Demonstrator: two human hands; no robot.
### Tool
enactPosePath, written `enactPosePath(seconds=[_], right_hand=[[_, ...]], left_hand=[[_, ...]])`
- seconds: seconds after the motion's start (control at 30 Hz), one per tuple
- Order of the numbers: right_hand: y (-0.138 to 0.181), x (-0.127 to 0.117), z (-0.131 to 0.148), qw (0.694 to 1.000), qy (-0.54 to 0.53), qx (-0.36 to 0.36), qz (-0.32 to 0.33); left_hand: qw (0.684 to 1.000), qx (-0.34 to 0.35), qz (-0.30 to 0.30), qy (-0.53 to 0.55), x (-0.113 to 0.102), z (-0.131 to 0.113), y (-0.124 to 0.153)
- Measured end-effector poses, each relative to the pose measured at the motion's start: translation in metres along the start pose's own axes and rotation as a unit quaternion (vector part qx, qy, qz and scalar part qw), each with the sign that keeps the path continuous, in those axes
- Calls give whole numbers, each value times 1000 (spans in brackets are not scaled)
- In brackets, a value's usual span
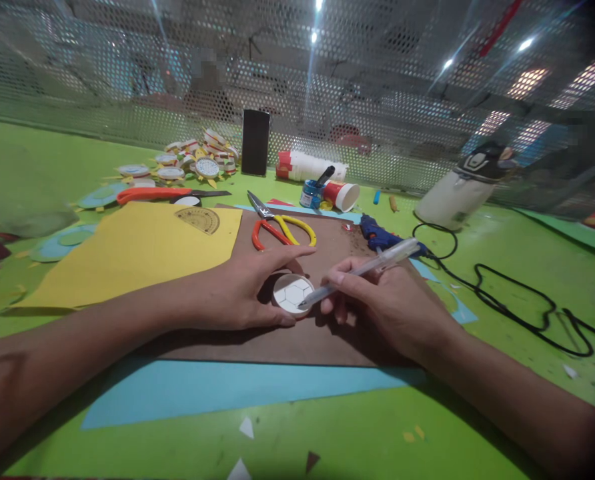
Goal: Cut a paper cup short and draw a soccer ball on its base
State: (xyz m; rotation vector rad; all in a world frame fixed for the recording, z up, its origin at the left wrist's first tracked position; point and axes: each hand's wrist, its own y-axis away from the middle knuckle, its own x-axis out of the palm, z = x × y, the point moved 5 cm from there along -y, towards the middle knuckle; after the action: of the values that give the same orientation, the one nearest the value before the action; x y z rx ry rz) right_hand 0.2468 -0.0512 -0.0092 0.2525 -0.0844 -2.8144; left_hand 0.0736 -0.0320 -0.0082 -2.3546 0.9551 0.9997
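Observation:
A small white disc (292, 292) with dark lines in a football-like pattern lies on the brown board (217, 345). My left hand (245, 290) is curled around its left side, thumb at the lower edge and fingers behind it, steadying it. In my right hand (377, 293) is a clear-barrelled pen (362, 270), pinched between thumb and fingers, its tip on the disc's right part. Just beyond the left hand lie scissors (282, 227) with red and yellow handles. A blue glue gun (385, 237) rests past the right hand.
Yellow paper (142, 247) with a protractor (197, 219) spreads at left, near an orange-handled cutter (152, 194). Decorated discs (207, 167), a phone (255, 142), paper cups (341, 195), a blue jar (311, 194) and a bottle (455, 197) stand behind. A black cable (517, 313) loops at right.

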Motion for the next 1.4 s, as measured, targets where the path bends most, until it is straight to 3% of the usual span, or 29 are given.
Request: enactPosePath(seconds=[0.3,0.97,1.4], right_hand=[[0,-1,-1,998,57,-4,-5],[0,1,0,1000,20,4,-4],[0,-1,-1,999,50,-1,-13]], left_hand=[[1000,6,1,-8,0,-1,0],[1000,-2,-4,-14,-1,0,0],[1000,3,-11,-28,-1,-1,0]])
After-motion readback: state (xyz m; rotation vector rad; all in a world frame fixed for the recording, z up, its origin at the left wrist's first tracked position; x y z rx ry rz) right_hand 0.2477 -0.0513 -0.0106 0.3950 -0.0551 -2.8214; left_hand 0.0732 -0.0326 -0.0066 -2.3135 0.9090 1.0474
